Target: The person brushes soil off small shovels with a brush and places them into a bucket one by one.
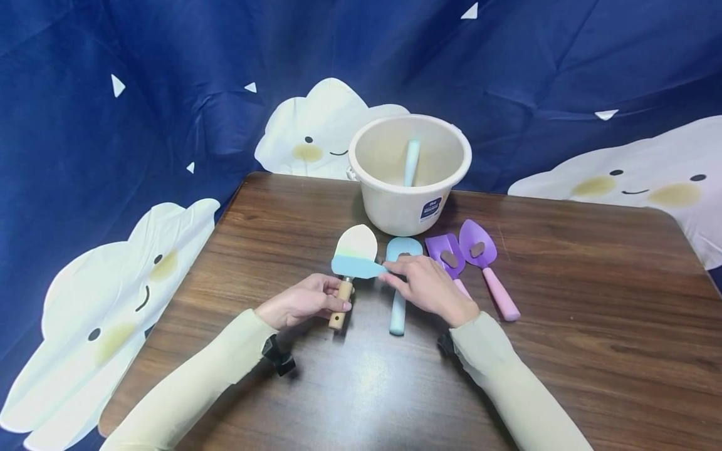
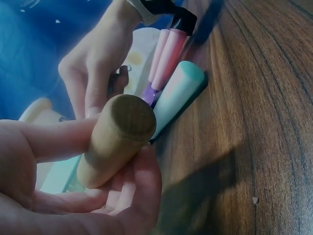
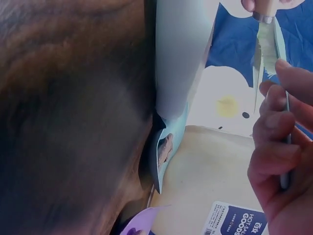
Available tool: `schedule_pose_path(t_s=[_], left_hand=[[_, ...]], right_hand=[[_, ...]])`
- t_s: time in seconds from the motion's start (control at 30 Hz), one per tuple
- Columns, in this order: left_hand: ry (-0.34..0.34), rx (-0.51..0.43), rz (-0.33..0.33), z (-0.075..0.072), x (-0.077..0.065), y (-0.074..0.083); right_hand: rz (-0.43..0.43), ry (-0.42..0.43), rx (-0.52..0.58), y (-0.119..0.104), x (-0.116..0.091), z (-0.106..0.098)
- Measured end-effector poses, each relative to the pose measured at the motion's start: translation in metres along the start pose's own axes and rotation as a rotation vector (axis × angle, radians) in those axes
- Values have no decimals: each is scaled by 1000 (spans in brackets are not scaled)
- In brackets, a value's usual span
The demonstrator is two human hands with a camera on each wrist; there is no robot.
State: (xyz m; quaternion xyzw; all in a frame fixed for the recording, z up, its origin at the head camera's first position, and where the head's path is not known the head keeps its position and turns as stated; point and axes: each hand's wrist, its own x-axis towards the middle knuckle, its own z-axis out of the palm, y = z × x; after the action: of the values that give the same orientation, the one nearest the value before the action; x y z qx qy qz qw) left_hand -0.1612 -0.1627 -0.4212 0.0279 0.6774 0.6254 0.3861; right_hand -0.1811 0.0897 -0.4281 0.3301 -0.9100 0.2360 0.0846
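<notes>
One wooden-handled trowel (image 1: 345, 289) held in our left grip (image 1: 313, 299); we pinch a blue scraper (image 1: 355, 267) at its white blade (image 1: 358, 239), right grip (image 1: 430, 286).

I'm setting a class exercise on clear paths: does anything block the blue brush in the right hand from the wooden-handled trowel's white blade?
Nothing visible does. In the head view the blue brush in the right hand overlaps the lower white blade; the right wrist view shows only its pale bristles between them.
</notes>
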Motion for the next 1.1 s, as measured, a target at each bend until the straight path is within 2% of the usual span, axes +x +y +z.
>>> schedule_pose_path(t_s=[0.4, 0.57, 0.7, 0.83, 0.97, 1.1], left_hand=[[-11, 69, 7, 6, -4, -2], [-9, 56, 0, 6, -4, -3], [-7, 19, -6, 5, -3, -3], [-14, -28, -8, 4, -2, -3], [-13, -42, 2, 4, -1, -2], [-4, -45, 7, 4, -1, -2]], right_hand=[[105, 163, -75, 14, 3, -8], [123, 229, -97, 16, 2, -8], [112, 253, -48, 13, 3, -6], [45, 225, 36, 9, 3, -5], [-43, 124, 103, 3, 0, -3], [-57, 54, 104, -1, -2, -2]])
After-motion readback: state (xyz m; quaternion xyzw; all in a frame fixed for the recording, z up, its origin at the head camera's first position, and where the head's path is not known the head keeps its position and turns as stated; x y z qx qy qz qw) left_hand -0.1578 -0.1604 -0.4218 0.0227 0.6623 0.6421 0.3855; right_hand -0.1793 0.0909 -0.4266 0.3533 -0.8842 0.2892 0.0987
